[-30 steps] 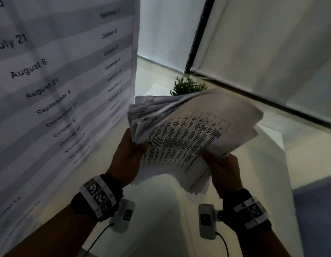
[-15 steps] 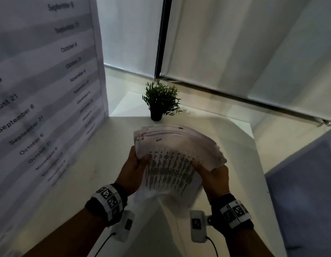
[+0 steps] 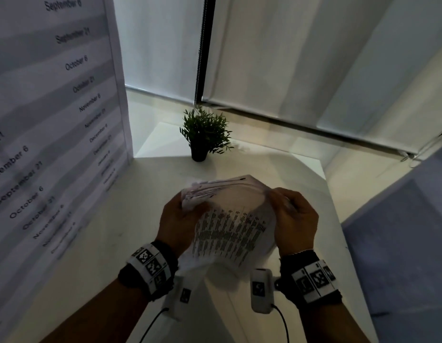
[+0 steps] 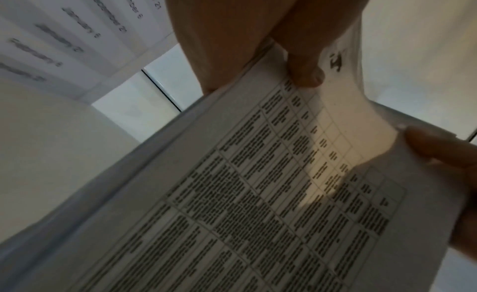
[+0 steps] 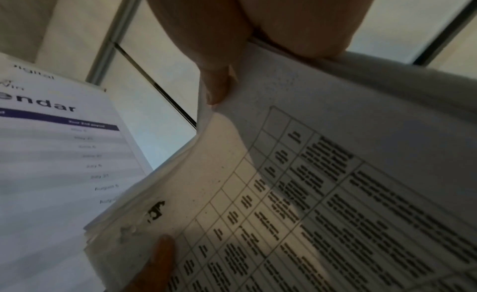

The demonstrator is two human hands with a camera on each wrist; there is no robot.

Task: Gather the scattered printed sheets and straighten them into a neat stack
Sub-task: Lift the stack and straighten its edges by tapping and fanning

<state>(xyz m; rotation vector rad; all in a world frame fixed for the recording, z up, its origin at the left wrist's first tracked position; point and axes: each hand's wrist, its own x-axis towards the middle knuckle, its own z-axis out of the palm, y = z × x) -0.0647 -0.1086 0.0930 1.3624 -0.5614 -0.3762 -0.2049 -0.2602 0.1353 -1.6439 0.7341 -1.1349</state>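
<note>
A thick bundle of printed sheets [image 3: 230, 219] stands on edge over the white table [image 3: 121, 219], its near face covered in a table of black text. My left hand [image 3: 180, 219] grips its left side with the thumb on the front sheet. My right hand [image 3: 291, 216] grips the upper right corner. The top edges fan out unevenly. In the left wrist view my thumb presses the printed sheets [image 4: 258, 194]. In the right wrist view my thumb pinches the corner of the sheets [image 5: 335, 194]. The bundle's bottom edge is blurred.
A small potted plant [image 3: 205, 134] stands on the table beyond the sheets. A tall printed calendar board [image 3: 54, 120] rises along the left side. Window blinds [image 3: 314, 58] hang behind. A grey-blue surface [image 3: 400, 243] lies right of the table's edge.
The bundle has come down from a raised, tilted hold to upright over the table. My right hand has shifted from the lower edge up to the top right corner.
</note>
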